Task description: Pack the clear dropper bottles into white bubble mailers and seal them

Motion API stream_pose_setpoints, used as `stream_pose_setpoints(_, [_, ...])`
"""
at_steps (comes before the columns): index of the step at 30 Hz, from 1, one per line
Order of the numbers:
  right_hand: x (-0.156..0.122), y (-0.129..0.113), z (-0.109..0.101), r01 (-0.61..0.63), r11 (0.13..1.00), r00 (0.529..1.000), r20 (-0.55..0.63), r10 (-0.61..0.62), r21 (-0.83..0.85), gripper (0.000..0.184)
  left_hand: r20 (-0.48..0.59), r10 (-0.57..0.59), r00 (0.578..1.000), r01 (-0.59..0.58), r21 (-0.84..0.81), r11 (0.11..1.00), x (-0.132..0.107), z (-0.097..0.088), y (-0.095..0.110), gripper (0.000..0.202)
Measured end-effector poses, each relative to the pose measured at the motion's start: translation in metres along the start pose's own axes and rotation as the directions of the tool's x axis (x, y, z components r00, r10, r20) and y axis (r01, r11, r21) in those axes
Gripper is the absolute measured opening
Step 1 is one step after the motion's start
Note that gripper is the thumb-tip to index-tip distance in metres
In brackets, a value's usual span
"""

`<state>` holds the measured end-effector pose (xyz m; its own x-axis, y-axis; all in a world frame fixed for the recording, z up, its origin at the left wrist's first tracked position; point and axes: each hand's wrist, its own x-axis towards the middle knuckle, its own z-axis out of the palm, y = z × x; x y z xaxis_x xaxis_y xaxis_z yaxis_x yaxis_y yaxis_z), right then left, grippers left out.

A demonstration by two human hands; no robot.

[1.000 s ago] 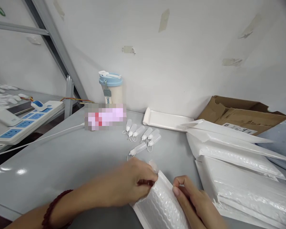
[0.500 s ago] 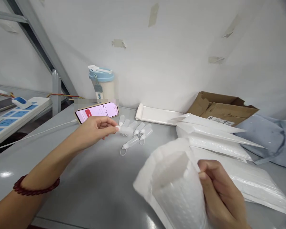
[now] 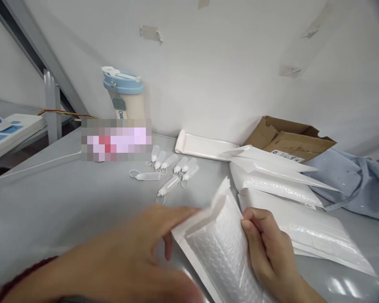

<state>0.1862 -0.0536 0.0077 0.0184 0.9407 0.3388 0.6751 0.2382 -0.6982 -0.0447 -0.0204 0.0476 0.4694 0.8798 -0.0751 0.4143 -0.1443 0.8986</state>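
Note:
A white bubble mailer is tilted upright over the table, its mouth slightly parted at the top. My right hand pinches its right edge between thumb and fingers. Blurred by motion, my left hand is at the mailer's left side, thumb and fingers spread apart. Some of its fingertips reach the flap's edge, and I cannot tell if they touch it. Beyond the hands lie several small translucent dropper bottles with looped caps, one bottle lying sideways left of the others.
More white bubble mailers are stacked at the right, beside a blue-grey cloth. An opened cardboard box and a flat white packet lie along the wall. A blue-lidded cup stands behind a pixelated phone; a power strip is at far left.
My left hand has let go of a dropper bottle, which lies on the table, and has come back toward the mailer. My right hand keeps its pinch; the mailer's mouth has narrowed.

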Motion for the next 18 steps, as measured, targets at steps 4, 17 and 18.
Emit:
stream_pose_setpoints(4, [0.007,-0.002,0.005,-0.073,0.995,0.974,0.221,0.056,0.068,0.021,0.163,-0.06,0.985,0.051,0.055,0.997,0.003,0.022,-0.004,0.01])
stream_pose_setpoints(17, [0.021,-0.01,0.0,-0.634,0.68,0.633,0.752,0.184,0.367,0.045,0.062,-0.084,0.995,0.086,-0.033,0.996,0.013,0.021,-0.018,0.028])
stream_pose_setpoints(18, [0.021,-0.009,0.0,-0.638,0.669,0.632,0.756,0.171,0.382,0.045,0.068,-0.078,0.995,0.08,-0.025,0.997,0.013,0.022,-0.019,0.028])
